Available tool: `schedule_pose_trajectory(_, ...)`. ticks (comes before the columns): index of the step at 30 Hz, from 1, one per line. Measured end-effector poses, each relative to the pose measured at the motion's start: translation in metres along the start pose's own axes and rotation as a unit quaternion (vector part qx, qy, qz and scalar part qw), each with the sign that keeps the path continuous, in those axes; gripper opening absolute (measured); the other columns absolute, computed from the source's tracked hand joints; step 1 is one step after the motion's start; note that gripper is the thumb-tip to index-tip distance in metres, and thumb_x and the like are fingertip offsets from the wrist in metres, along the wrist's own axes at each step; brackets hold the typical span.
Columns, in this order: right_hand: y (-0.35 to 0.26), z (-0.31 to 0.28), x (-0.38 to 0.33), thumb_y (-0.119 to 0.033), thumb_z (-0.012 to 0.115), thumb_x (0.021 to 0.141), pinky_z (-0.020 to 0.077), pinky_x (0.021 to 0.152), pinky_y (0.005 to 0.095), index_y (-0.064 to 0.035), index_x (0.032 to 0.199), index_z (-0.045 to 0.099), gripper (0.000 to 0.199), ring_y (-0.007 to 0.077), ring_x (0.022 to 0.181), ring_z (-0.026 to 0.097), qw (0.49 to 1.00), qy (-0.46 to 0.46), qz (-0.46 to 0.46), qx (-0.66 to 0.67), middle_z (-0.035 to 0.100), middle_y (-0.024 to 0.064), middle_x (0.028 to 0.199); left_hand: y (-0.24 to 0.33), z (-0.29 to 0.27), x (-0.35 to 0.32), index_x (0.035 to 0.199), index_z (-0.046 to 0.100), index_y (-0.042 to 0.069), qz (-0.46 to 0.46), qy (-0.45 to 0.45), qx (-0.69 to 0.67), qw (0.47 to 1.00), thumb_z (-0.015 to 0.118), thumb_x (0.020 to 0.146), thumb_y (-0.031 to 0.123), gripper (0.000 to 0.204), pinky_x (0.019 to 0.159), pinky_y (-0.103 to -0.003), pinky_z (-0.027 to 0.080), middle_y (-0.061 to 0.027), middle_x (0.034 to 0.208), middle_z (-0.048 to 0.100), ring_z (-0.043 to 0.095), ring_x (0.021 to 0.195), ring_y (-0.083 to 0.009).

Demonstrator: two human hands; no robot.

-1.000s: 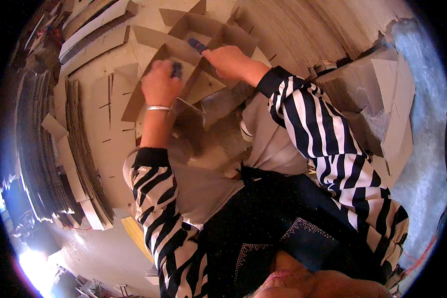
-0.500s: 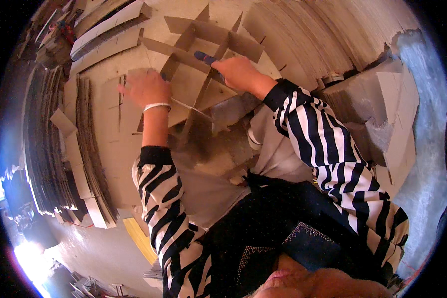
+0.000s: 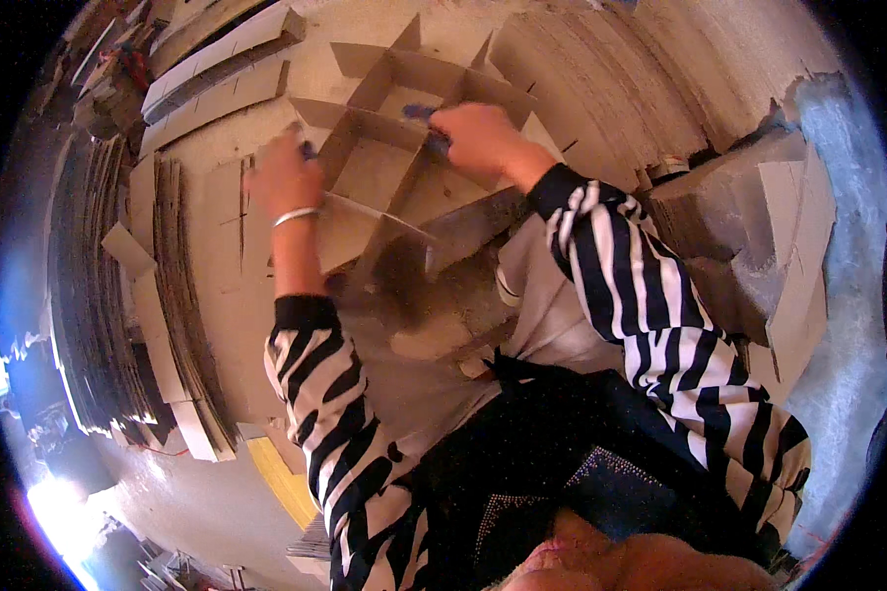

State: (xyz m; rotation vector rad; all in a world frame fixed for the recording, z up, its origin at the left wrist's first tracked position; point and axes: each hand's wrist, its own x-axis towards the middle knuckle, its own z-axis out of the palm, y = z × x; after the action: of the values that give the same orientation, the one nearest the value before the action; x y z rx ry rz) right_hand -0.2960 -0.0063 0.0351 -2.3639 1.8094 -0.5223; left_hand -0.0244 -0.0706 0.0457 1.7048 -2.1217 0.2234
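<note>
An interlocked cardboard divider grid [image 3: 376,164] with open square cells stands on the board surface in front of me. My right hand [image 3: 483,138] is at the grid's right side, its fingers closed over one of the upright strips. Dark blue covers show on its fingertips. My left hand [image 3: 288,179] is at the grid's left end, beside the end of a near strip. Motion smears its fingers, and a dark blue cover shows on one of them. Whether it grips the strip cannot be made out.
Flat slotted cardboard strips [image 3: 222,74] lie at the far left. Upright stacks of strips [image 3: 99,286] stand along the left. Large stacked cardboard sheets [image 3: 601,89] fill the far right. Loose cardboard [image 3: 798,246] lies at the right beside pale blue sheeting [image 3: 838,325].
My left hand has moved slightly left and down. My right hand has shifted a little right, and the grid has moved slightly to the right.
</note>
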Motion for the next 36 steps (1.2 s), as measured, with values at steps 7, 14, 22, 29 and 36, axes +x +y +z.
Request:
schedule_pose_trajectory(7,0.055,0.006,0.013,-0.016,0.052,0.078,0.0476,0.072,0.0490,-0.0012,0.094,0.061,0.024,0.0397,0.081,0.062,0.988,-0.071,0.137,-0.012,0.065,0.0204,0.089,-0.073,-0.018,-0.011,0.116,0.057,-0.001,-0.077,-0.333,-0.116,0.933,0.051,0.083,0.030,0.046,0.087,-0.048,0.045,-0.0278,0.110,0.060,0.056,0.106,-0.0418)
schedule_pose_trajectory(14,0.013,0.043,0.028,-0.020,0.057,0.086,0.0479,0.069,0.0361,-0.0010,0.103,0.062,0.026,0.0235,0.077,0.062,0.936,-0.022,0.120,0.330,0.066,0.0134,0.084,0.104,0.009,-0.043,0.142,0.027,0.004,-0.021,-0.275,-0.269,0.923,0.055,0.077,0.008,0.070,0.085,-0.051,0.046,-0.0308,0.107,0.060,0.056,0.100,-0.0470)
schedule_pose_trajectory(22,0.091,-0.021,-0.099,-0.025,0.058,0.089,0.0398,0.097,0.0399,-0.0084,0.133,0.048,0.047,0.0332,0.121,0.047,0.969,0.109,0.209,-0.075,0.048,0.0177,0.134,-0.046,-0.141,0.003,0.124,0.049,-0.001,-0.050,0.103,-0.183,0.976,0.050,0.068,-0.007,0.057,0.095,-0.046,0.043,-0.0251,0.123,0.053,0.051,0.113,-0.0406)
schedule_pose_trajectory(29,0.127,0.001,-0.139,-0.025,0.073,0.072,0.0341,0.098,0.0521,-0.0097,0.115,0.055,0.050,0.0245,0.134,0.033,0.922,0.016,0.273,-0.274,0.032,0.0024,0.148,-0.191,-0.213,-0.089,0.131,0.045,0.007,-0.078,0.123,0.280,0.949,0.050,0.085,0.004,0.047,0.095,-0.048,0.042,-0.0105,0.132,0.046,0.043,0.124,-0.0303)
schedule_pose_trajectory(36,0.171,-0.030,-0.141,-0.009,0.065,0.072,0.0447,0.089,0.0463,-0.0078,0.111,0.058,0.040,0.0342,0.120,0.047,0.931,0.072,0.311,-0.177,0.047,0.0136,0.135,-0.257,-0.116,-0.140,0.129,0.049,0.013,-0.102,-0.101,0.342,0.929,0.050,0.088,0.013,0.042,0.089,-0.047,0.045,-0.0055,0.124,0.051,0.050,0.114,-0.0260)
